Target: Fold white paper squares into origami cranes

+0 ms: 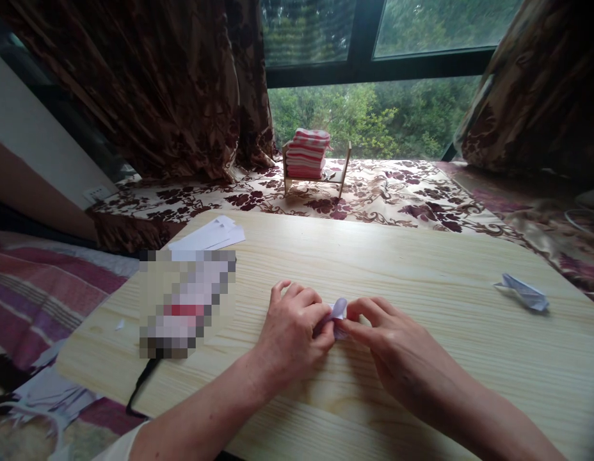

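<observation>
A small piece of folded white paper (340, 310) is between my two hands, near the middle of the wooden table (422, 269). My left hand (299, 320) pinches its left side between thumb and forefinger. On the other side, my right hand (378, 326) has its thumb and forefinger closed on the paper's right edge. One rounded flap of the paper stands up between the fingertips; the fingers cover much of the rest. Far to the right lies another folded paper piece (525, 293), narrow and pointed at one end.
Several flat white paper strips (210, 235) lie at the table's back left. Nearer is a pixelated object (189, 307) with a black cord (141, 387). A paper scrap (119, 325) sits by the left edge. Beyond the table, a small wooden rack (342, 173) holds folded striped cloths (306, 153).
</observation>
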Available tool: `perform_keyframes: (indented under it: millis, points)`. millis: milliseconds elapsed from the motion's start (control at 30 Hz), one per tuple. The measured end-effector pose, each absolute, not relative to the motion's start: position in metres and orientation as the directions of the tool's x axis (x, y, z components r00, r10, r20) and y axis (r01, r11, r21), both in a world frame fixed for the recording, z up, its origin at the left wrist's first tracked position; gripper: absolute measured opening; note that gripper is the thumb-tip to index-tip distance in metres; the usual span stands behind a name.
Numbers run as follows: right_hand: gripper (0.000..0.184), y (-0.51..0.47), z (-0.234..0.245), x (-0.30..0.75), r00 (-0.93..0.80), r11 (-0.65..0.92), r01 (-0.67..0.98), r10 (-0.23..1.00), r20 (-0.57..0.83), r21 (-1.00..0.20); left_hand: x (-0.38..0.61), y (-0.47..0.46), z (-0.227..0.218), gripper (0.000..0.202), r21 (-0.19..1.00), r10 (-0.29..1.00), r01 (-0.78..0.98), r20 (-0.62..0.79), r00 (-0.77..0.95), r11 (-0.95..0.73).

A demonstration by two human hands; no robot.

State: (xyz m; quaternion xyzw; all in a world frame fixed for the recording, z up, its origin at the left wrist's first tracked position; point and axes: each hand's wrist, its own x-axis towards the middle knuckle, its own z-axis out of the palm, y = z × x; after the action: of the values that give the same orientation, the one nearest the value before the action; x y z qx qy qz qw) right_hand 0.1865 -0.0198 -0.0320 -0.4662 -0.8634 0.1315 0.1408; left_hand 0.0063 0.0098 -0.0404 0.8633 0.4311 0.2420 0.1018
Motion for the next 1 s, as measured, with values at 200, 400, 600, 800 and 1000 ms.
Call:
perform_keyframes:
  millis: [200,400,600,800,1000]
  points:
    - [0.043,-0.018,-0.031,0.187,-0.538,0.549,0.742,0.830,0.147,-0.384,0.009,0.011,-0.041,0.011,0.365,0.787,0.700,0.349,0.509,-0.614]
    - [0.040,-0.015,-0.032,0.195,-0.517,0.554,0.728,0.831,0.206,-0.405,0.009,0.014,-0.042,0.014,0.370,0.783,0.692,0.343,0.518,-0.620]
    - [0.021,-0.004,-0.043,0.208,-0.334,0.456,0.783,0.882,0.332,-0.424,0.003,0.024,-0.043,0.013,0.383,0.720,0.610,0.362,0.592,-0.694]
    - [0.017,-0.001,-0.051,0.195,-0.342,0.469,0.776,0.875,0.343,-0.422,0.000,0.027,-0.041,0.015,0.389,0.692,0.574,0.363,0.623,-0.721]
    - [0.017,0.000,-0.051,0.190,-0.334,0.467,0.792,0.871,0.360,-0.393,0.005,0.023,-0.043,0.007,0.446,0.768,0.626,0.335,0.546,-0.640]
